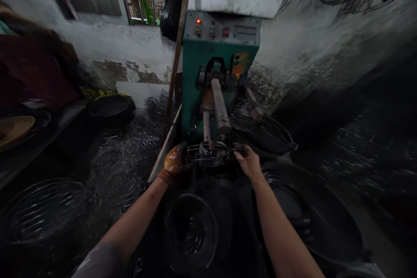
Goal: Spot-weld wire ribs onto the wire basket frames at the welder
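Observation:
A small round wire basket [192, 153] sits under the electrode arms of a green spot welder [192, 82]. My left hand [174, 160], in an orange-stained glove, grips the basket's left side. On the opposite side, my right hand [248, 161] appears bare, its thumb and darkened fingertips closed at the rim. The thick upper electrode arm [220, 106] ends just above the basket, and a pointed tip [211, 144] reaches down into it. A tiny orange spark glows left of the lower arm. Dim light hides some fingertips and the exact contact.
A dark round bowl [192, 230] lies in front of me between my forearms. Piled wire pieces [130, 160] cover the left side. A wide black basin [339, 213] stands at right, with dark rings inside. A wooden pole [178, 47] leans beside the welder; a phone [240, 64] is on its front.

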A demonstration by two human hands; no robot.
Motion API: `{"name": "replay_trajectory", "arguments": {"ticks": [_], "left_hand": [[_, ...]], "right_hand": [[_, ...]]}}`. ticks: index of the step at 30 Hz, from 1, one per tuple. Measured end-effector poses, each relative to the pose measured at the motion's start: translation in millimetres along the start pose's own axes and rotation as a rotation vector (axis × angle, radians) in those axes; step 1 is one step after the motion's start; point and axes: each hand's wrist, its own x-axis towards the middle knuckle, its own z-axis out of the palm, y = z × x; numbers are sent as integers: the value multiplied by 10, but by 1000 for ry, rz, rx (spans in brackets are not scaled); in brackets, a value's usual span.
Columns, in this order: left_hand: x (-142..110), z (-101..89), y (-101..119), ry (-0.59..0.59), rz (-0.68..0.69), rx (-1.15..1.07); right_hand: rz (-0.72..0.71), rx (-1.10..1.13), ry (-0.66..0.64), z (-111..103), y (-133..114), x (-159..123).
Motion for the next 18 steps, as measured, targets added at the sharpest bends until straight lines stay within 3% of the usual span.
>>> {"name": "replay_trajectory", "arguments": {"ticks": [4, 8, 18], "left_hand": [[138, -60, 395, -6, 194, 156], [337, 10, 646, -132, 99, 304], [432, -8, 642, -266, 58, 424]], "right_hand": [[115, -145, -27, -3, 236, 9], [61, -198, -48, 69, 251, 99], [-27, -196, -232, -75, 149, 125]]}}
